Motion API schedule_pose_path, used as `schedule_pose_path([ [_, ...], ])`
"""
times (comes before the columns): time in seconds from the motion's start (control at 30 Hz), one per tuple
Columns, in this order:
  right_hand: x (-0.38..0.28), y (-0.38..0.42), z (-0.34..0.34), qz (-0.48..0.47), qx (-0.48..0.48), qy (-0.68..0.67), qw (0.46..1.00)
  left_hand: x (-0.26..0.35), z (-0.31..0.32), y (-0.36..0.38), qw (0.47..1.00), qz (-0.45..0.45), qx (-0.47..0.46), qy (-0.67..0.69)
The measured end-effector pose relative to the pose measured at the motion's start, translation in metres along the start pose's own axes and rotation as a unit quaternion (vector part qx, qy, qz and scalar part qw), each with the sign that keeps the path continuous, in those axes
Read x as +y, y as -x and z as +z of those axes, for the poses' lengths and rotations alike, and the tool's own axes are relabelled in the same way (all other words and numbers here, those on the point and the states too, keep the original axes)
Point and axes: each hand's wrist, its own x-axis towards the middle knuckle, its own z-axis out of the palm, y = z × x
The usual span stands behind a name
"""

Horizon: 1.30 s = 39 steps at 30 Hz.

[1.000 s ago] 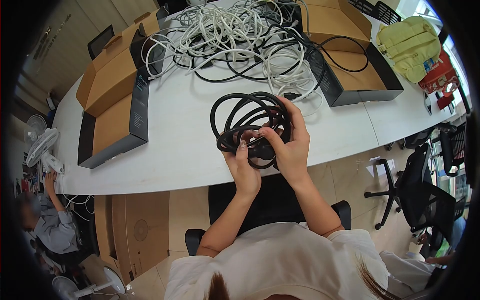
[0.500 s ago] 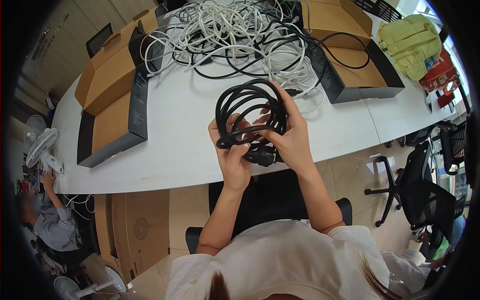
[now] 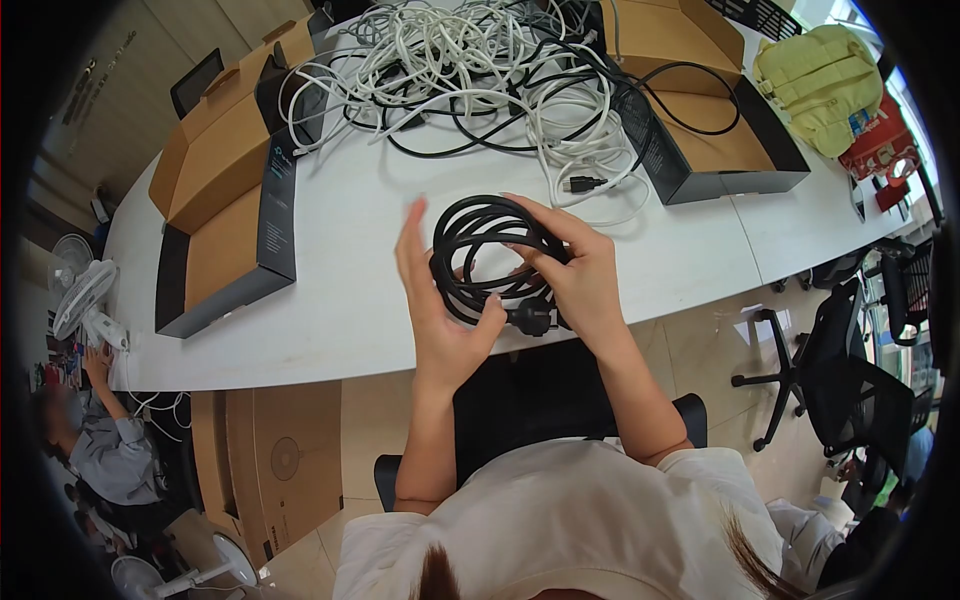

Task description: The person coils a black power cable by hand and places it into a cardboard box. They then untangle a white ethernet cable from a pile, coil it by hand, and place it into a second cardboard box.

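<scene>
A coiled black power cable (image 3: 480,250) is held just above the near edge of the white table (image 3: 350,270). My right hand (image 3: 575,275) grips the right side of the coil, fingers through the loops. Its round black plug (image 3: 530,318) hangs at the bottom of the coil. My left hand (image 3: 435,305) has its fingers stretched upward along the coil's left side, with the thumb touching the cable near the plug.
A tangle of white and black cables (image 3: 480,70) fills the far middle of the table. Open cardboard boxes lie at the left (image 3: 225,200) and right (image 3: 705,110). A yellow-green backpack (image 3: 820,85) sits far right. A person (image 3: 95,440) crouches by fans at lower left. Office chairs (image 3: 840,370) stand at right.
The coil has dropped lower and closer to me. My left hand has released its grasp and spread its fingers upward, while my right hand keeps hold of the coil.
</scene>
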Motion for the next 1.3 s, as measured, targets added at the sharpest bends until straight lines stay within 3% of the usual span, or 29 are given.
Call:
schedule_pose_path([
  [0.03, 0.001, 0.002, 0.000, -0.024, -0.001, 0.042, 0.999, 0.003, -0.004, -0.001, 0.998, -0.010, -0.036, -0.048],
  [0.07, -0.001, 0.003, 0.000, -0.023, -0.006, 0.062, 0.998, 0.015, 0.003, -0.003, 0.999, -0.029, 0.012, -0.008],
  [0.17, -0.011, 0.003, -0.002, -0.024, -0.018, 0.119, 0.992, 0.014, -0.014, -0.012, 0.989, 0.023, -0.061, -0.130],
  [0.23, -0.014, 0.003, -0.003, -0.022, -0.024, 0.150, 0.988, 0.017, -0.014, -0.014, 0.988, 0.030, -0.057, -0.141],
  [0.33, -0.010, 0.001, -0.004, -0.021, -0.049, 0.098, 0.994, 0.020, -0.016, -0.020, 0.989, 0.030, -0.048, -0.133],
  [0.43, -0.015, 0.000, -0.006, 0.041, -0.109, -0.017, 0.993, 0.012, -0.020, -0.020, 0.983, 0.085, -0.031, -0.159],
  [0.53, -0.016, -0.001, -0.007, 0.095, -0.127, -0.089, 0.983, 0.018, -0.014, -0.019, 0.990, 0.069, 0.011, -0.125],
  [0.67, -0.015, -0.001, -0.008, 0.092, -0.120, -0.045, 0.987, 0.001, -0.008, -0.015, 0.998, 0.050, 0.029, -0.033],
  [0.77, -0.009, -0.001, -0.008, 0.081, -0.121, -0.036, 0.989, 0.005, -0.007, -0.009, 0.999, -0.050, -0.002, 0.015],
  [0.87, -0.013, -0.001, -0.010, 0.020, -0.120, 0.012, 0.993, -0.003, 0.000, -0.005, 0.993, -0.055, -0.003, 0.105],
  [1.0, -0.009, -0.007, -0.017, -0.085, -0.147, 0.065, 0.983, 0.013, -0.004, 0.004, 0.968, -0.128, -0.051, 0.209],
  [1.13, -0.034, -0.013, -0.025, -0.107, -0.256, 0.127, 0.952, 0.013, -0.027, 0.003, 0.902, -0.291, -0.205, 0.245],
  [1.23, -0.027, -0.011, -0.023, -0.133, -0.260, 0.142, 0.946, 0.008, -0.033, 0.001, 0.851, -0.338, -0.228, 0.331],
  [1.3, -0.030, -0.012, -0.023, -0.135, -0.284, 0.156, 0.936, 0.008, -0.034, -0.002, 0.844, -0.346, -0.218, 0.346],
])
